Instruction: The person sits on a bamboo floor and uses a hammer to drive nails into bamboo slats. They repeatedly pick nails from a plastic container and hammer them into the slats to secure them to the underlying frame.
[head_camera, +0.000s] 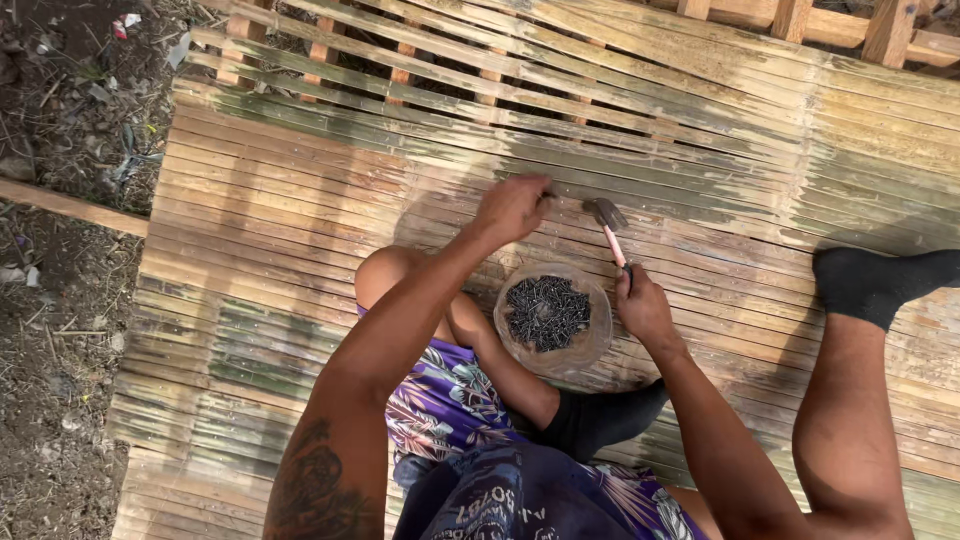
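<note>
- Bare ground (60, 300) with litter lies far left of both hands, beyond the edge of the bamboo slat platform (280, 230).
- The left hand (512, 207) rests on the slats, its grip pinched narrow at the fingertips; whether a nail is between them cannot be told.
- Below and between the two hands sits a clear plastic bag of dark nails (548, 313), near a bent knee.
- Just right of the left grip is the head of a hammer (606, 214).
- The right hand (643, 305) has its grip closed around the hammer's pinkish handle.
- Far right, a foot in a black sock (870, 282).
</note>
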